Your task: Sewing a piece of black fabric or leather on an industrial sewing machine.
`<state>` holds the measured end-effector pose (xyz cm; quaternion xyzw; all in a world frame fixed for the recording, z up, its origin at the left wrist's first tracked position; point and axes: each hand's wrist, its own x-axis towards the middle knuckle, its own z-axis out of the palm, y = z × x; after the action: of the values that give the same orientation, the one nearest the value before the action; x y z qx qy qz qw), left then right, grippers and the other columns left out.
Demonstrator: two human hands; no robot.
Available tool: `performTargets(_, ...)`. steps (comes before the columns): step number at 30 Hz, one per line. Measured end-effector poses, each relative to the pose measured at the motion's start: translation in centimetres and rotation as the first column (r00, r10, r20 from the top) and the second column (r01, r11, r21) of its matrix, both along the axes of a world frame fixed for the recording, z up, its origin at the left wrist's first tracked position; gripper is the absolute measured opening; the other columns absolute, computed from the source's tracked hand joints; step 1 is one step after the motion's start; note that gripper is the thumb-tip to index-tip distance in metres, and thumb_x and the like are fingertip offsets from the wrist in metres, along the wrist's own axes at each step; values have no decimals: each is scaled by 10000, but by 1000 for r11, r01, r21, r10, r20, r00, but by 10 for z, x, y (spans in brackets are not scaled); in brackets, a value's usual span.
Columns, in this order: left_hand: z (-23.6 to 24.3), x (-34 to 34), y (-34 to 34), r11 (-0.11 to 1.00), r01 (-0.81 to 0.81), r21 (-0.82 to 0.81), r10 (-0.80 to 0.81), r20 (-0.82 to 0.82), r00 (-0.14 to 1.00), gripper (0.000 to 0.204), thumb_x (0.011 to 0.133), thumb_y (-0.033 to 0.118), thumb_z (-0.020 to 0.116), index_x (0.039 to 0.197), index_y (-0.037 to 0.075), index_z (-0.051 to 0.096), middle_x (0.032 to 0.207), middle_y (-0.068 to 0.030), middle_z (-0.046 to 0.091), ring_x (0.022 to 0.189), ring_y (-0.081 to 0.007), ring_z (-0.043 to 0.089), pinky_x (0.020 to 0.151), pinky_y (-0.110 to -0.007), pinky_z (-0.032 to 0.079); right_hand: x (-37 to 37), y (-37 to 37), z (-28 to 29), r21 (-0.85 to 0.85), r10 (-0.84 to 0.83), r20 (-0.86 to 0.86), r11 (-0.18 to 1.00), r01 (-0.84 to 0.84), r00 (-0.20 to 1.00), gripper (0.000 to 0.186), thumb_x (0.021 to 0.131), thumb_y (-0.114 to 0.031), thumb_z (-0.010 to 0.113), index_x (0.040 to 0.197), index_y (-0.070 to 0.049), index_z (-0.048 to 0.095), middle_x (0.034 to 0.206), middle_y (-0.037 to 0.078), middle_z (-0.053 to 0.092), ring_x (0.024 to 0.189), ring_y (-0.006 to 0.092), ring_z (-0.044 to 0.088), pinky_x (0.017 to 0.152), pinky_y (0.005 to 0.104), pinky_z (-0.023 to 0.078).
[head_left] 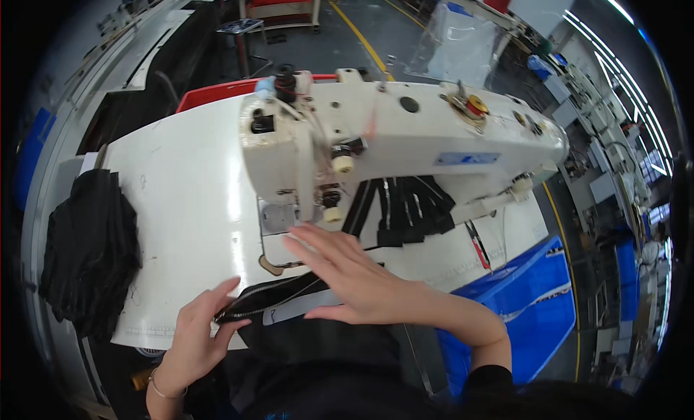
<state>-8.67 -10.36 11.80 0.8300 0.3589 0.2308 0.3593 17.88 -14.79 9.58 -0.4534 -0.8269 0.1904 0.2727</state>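
A black fabric piece with an open metal zipper slants across the table's near edge, a white strip along its lower side. My left hand pinches its left end between thumb and fingers. Over the right end lies my right hand, fingers stretched out and thumb apart, its palm hiding part of the fabric. The fingertips are close to the needle area of a white sewing machine, beside the metal plate. More black cloth hangs below, at my lap.
Stacked black fabric lies on the white table at the left. Black zipper strips sit under the machine arm, with red-handled snips to their right. A blue bin stands at the near right, and a red tray behind the machine.
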Motion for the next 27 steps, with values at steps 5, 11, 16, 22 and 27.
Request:
performTargets(5, 52, 17, -23, 801, 241, 548, -162, -189, 968, 368, 591, -3, 694, 948, -12, 607, 839, -149, 589, 723, -328, 528, 658, -418, 424, -13, -31, 12, -234, 171, -212, 947, -220, 962, 255, 889, -187, 574, 995, 43, 554, 663, 203, 561, 664, 392, 580, 606, 446, 463)
performTargets(11, 7, 73, -30, 858, 454, 240, -452, -66, 889, 626, 636, 45, 722, 1221, -2, 504, 1271, -205, 435, 1143, -378, 445, 975, -429, 371, 65, -191, 41, -507, -438, -137, 801, 317, 888, 193, 946, -142, 460, 1036, 23, 500, 670, 225, 548, 645, 404, 564, 562, 450, 427)
performTargets(16, -38, 126, -36, 826, 531, 187, -524, -88, 847, 459, 711, -26, 685, 1149, -17, 548, 1192, -174, 521, 1028, -356, 519, 837, -394, 447, 148, -323, 68, -47, -894, 362, 266, 963, 265, 169, 914, -132, 528, 922, 34, 563, 848, 201, 529, 769, 393, 562, 611, 430, 440)
performTargets(22, -76, 150, -49, 837, 518, 177, -501, -135, 855, 442, 730, -48, 653, 1156, -7, 544, 1285, -185, 450, 1148, -366, 443, 943, -405, 398, 158, -363, -105, 56, -786, 531, 407, 912, 318, 379, 856, -221, 620, 1150, 5, 543, 1047, 160, 535, 827, 333, 603, 669, 395, 537)
performTargets(27, -81, 151, -50, 822, 526, 217, -493, -190, 849, 403, 733, -43, 636, 1127, -4, 558, 1257, -179, 467, 1137, -367, 446, 940, -424, 394, 171, -381, -194, 177, -902, 361, 316, 932, 237, 574, 864, -275, 619, 1366, -84, 417, 1366, 224, 369, 1266, 452, 358, 1020, 583, 311)
